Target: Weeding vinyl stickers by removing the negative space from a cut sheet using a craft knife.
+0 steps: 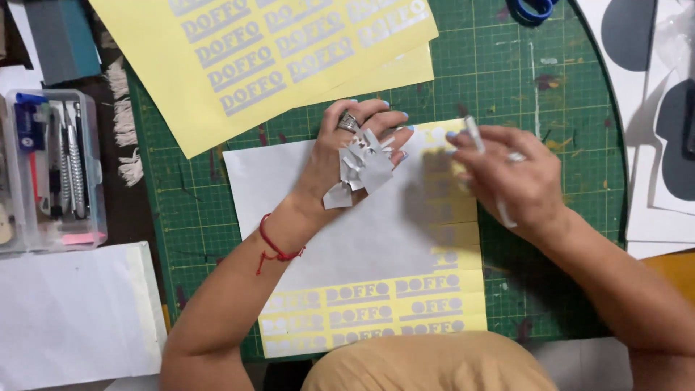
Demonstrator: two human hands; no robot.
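A sheet of silver vinyl on yellow backing (376, 239) lies on the green cutting mat (565, 108); most of its silver layer is still on, with cut lettering bared along the bottom and right side. My left hand (347, 156) presses flat on the sheet's top edge, wearing a ring and a red wrist cord. Scraps of peeled silver vinyl (362, 170) stick to its back. My right hand (510, 177) hovers over the sheet's upper right corner and holds a thin white pen-like tool (474, 134), blurred by motion.
Two more yellow lettered sheets (268, 58) lie at the mat's top left. A clear plastic box of knives and tools (51, 170) stands at the left, white paper (72, 311) below it. Blue scissors handles (532, 9) show at top; white sheets with dark shapes (659, 108) lie right.
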